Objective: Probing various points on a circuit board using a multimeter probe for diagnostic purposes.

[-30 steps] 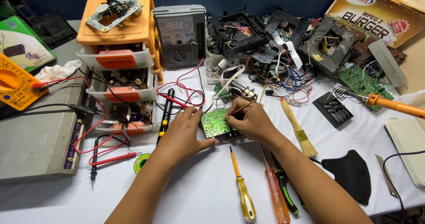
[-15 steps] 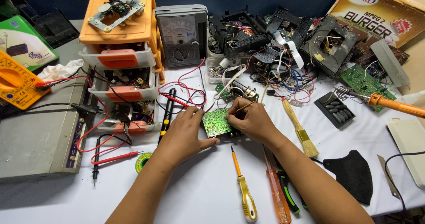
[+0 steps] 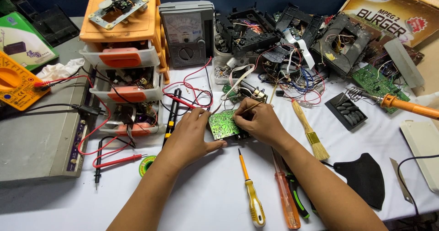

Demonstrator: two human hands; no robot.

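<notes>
I see my left hand (image 3: 190, 137) grasping the green board (image 3: 222, 124) by its left edge, tilted up off the white table (image 3: 206, 199). My right hand (image 3: 258, 121) pinches a thin tool at the board's right edge. Wires (image 3: 190, 91) crowd just behind; a yellow screwdriver (image 3: 250, 196) lies near below, with bare cloth to its left.

The left hand (image 3: 191, 137) steadies a small green circuit board (image 3: 223, 124) on the white table (image 3: 210, 199); the right hand (image 3: 258, 121) pinches a thin tool against it; a yellow-handled screwdriver (image 3: 252, 196) lies just below.
</notes>
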